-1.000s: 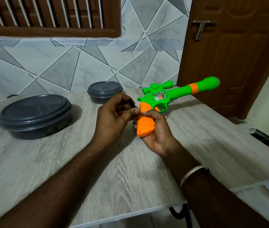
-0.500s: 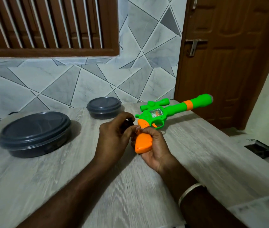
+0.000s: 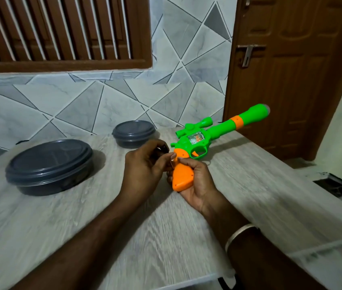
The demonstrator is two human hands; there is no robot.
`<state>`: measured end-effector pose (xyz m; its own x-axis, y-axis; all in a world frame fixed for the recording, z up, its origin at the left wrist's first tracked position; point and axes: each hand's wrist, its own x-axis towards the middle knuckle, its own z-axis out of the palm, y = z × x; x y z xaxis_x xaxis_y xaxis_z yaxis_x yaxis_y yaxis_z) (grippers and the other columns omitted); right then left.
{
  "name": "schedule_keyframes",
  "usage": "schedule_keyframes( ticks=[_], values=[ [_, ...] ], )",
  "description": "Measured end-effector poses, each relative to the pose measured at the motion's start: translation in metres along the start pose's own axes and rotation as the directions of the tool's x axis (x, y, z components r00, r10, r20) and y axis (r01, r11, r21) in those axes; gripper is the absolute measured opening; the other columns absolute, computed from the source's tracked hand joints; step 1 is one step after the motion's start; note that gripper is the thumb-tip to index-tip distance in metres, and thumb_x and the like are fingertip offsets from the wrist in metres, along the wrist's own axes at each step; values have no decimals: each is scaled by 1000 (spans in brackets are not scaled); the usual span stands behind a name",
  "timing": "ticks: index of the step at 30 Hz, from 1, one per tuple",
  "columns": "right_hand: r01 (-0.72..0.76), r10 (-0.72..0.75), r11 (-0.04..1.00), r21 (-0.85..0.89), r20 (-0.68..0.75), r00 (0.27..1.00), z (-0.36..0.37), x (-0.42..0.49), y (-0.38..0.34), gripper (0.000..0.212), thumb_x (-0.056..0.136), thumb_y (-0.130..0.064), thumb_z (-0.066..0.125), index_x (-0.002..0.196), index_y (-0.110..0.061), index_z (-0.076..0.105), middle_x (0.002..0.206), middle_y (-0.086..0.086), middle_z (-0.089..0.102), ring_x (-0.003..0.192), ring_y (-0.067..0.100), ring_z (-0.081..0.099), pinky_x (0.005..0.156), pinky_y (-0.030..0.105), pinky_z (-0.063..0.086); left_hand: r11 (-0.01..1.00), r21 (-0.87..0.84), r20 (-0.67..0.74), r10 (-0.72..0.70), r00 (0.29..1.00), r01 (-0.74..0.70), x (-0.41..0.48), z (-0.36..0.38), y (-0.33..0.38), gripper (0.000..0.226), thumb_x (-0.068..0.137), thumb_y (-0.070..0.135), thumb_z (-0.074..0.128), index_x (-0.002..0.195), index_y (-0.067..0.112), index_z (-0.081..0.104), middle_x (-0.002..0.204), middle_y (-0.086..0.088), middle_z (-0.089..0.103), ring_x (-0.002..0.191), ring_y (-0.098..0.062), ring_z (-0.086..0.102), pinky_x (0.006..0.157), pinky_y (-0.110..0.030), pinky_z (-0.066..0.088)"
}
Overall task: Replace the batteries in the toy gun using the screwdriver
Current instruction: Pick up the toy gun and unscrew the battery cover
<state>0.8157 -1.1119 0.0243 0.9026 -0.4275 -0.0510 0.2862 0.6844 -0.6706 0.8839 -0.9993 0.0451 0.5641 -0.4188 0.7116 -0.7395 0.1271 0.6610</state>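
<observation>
A big round dark grey plastic tub with a lid (image 3: 48,166) sits on the left of the pale wooden table (image 3: 82,216). A small round dark grey tub with a lid (image 3: 133,132) sits farther back, near the tiled wall. Next comes the left hand (image 3: 145,170). Its fingers are curled tight around a small dark screwdriver (image 3: 162,150), which is mostly hidden, and its thumb tip is touching the gun's handle. The green and orange plastic toy gun (image 3: 197,143) is held up over the middle of the table, with its long barrel pointing away to the right. The right hand (image 3: 195,185) is wrapped around the orange handle from below. A silver bangle (image 3: 241,233) is on that wrist. A brown wooden door (image 3: 291,80) stands on the far right.
</observation>
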Motion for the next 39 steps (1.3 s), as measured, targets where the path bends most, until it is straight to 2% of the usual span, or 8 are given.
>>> schedule_keyframes(
  ticks=[8,10,15,18,22,29,35,39],
  values=[
    [15,-16,1000,13,34,999,1,0,-1,25,92,-13,43,109,-8,61,82,11,66,67,19,52,59,28,41,995,59,114,74,991,-81,1,2,5,32,95,25,65,127,21,68,101,1,75,87,-13,74,78,-43,61],
    [11,-11,1000,15,24,1000,-1,1,-1,22,93,-13,44,103,-9,63,80,9,67,67,19,53,60,28,42,994,56,122,82,989,-89,2,3,5,30,96,18,64,125,16,69,106,0,75,92,-12,74,81,-43,61],
    [-2,2,1000,9,-47,999,-4,6,1,44,90,-12,51,133,-2,52,89,15,59,65,22,57,55,28,49,999,33,-31,-4,1000,5,7,7,0,20,84,20,80,98,14,67,78,-1,72,71,-18,74,67,-49,62],
    [4,-3,1000,12,-13,1000,-2,3,0,34,91,-10,49,124,-2,53,86,15,56,63,22,55,51,27,48,999,38,-19,16,1000,-15,5,5,4,31,87,15,78,115,20,68,77,-2,72,68,-14,74,68,-46,62],
    [-5,4,1000,16,11,1000,-1,0,-1,29,92,-11,48,119,-4,54,81,13,58,63,21,54,51,26,48,999,-27,105,29,994,-27,3,2,2,37,97,15,63,133,21,64,105,-3,76,95,-18,74,87,-47,60],
    [15,-15,1000,2,-11,1000,-2,2,0,36,90,-9,49,126,-3,52,81,14,57,63,22,54,51,28,47,1000,28,-31,9,999,-8,7,5,5,28,87,10,78,114,11,73,84,-5,75,74,-12,74,73,-43,61],
    [23,-23,1000,-17,-4,1000,0,1,-1,22,92,-11,45,108,-5,60,77,10,59,61,19,54,52,26,46,999,-39,118,33,993,-28,4,3,5,39,95,8,64,133,16,66,109,-2,75,102,-12,72,92,-37,59],
    [27,-27,1000,-16,-33,999,-1,1,-1,21,92,-11,46,107,-5,59,78,13,59,62,21,54,53,27,46,1000,-6,13,13,1000,-13,6,9,8,33,86,4,76,115,21,72,93,-1,75,86,-9,73,82,-39,61]
  ],
)
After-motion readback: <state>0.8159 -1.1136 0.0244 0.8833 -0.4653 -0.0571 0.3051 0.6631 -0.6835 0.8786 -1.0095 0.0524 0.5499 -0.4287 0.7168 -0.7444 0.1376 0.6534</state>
